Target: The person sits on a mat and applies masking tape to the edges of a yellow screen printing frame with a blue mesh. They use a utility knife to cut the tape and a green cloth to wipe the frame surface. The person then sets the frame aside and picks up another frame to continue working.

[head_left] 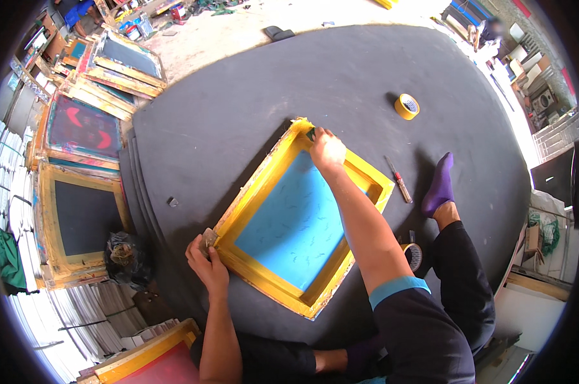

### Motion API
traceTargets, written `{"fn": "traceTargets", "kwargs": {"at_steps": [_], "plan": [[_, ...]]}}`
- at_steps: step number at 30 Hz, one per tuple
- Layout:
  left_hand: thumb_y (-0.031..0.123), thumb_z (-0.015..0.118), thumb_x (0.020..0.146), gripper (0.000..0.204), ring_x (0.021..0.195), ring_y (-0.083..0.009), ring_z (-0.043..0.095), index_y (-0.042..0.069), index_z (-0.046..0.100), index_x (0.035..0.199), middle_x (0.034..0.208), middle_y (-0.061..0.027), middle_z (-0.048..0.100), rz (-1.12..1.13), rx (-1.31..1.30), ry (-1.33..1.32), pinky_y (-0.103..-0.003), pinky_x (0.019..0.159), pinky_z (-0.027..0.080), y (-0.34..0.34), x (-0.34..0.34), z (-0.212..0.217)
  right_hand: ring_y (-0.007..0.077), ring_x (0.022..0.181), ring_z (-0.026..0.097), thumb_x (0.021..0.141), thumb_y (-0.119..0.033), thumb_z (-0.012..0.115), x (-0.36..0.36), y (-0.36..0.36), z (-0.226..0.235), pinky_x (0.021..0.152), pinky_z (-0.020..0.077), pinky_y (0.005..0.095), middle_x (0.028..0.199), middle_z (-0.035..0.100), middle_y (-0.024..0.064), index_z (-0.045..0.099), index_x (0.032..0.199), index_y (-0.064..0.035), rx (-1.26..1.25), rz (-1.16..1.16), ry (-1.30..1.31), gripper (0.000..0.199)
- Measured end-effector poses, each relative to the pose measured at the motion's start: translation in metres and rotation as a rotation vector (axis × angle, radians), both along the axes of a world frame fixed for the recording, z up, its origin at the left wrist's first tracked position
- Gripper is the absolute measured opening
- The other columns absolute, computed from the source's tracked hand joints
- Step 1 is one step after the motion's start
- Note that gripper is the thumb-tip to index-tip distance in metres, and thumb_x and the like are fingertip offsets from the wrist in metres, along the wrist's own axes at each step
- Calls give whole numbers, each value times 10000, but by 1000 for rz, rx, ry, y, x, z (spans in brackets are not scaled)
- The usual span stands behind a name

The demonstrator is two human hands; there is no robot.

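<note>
A yellow-taped wooden screen frame [257, 272] with a blue mesh [296, 224] lies flat on a dark grey mat [238, 109]. My left hand [206, 262] grips the frame's near left corner. My right hand [326, 150] is stretched across to the far corner, fingers closed and pressing on the yellow tape there, with something small and dark under the fingertips. My leg with a purple sock [440, 185] rests on the mat to the right of the frame.
A roll of yellow tape [407, 106] lies at the mat's far right, a cutter knife [398, 179] beside the frame, another tape roll [413, 255] by my knee. Several screen frames [81, 214] are stacked at the left. A black bag [124, 256] sits near the mat's edge.
</note>
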State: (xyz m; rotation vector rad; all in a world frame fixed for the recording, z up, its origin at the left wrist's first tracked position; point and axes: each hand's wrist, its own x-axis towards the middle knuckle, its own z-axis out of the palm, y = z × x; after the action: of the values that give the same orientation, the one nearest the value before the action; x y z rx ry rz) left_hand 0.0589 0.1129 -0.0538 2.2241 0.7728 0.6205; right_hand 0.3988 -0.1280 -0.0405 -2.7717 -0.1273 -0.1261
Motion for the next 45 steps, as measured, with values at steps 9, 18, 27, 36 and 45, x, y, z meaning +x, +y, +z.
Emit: {"fn": "traceTargets", "kwargs": {"at_steps": [9,18,27,36,45], "plan": [[14,604,946,441,1260,-383,490,64,550,1381,1389,-189,522,15,-14,-1,-478,1077,381,2,0,0,345,1032,710,942,-184,619,-13,-3,-3,846,577,491,1145,714,81,700,1079,-139,36,72,-46,165],[25,615,940,450,1246,-389,492,68,549,1383,1392,-194,522,27,-45,23,-489,1076,371,0,2,5,360,1135,645,1004,-259,544,-35,42,-20,870,575,513,1268,614,87,659,1318,-190,-133,74,47,341],[16,614,935,462,1243,-399,496,71,546,1389,1386,-193,528,-2,-14,-8,-494,1064,377,-4,0,5,334,1164,652,945,-149,563,-66,31,-15,919,570,497,1240,648,102,656,1246,-118,-163,129,178,316],[119,692,959,426,1222,-406,550,121,579,1370,1369,-165,550,-17,-107,1,-509,1062,405,13,-12,-7,344,999,673,943,-214,666,-218,-48,36,865,558,469,1070,701,99,737,1034,-142,122,79,-160,136],[654,630,911,595,1202,-356,655,116,741,1143,1186,-144,750,-221,-43,881,-499,1052,465,-4,-60,102,393,1208,596,833,-417,805,-335,-150,29,1025,481,479,1290,614,177,578,1330,-49,273,-460,78,659]]}}
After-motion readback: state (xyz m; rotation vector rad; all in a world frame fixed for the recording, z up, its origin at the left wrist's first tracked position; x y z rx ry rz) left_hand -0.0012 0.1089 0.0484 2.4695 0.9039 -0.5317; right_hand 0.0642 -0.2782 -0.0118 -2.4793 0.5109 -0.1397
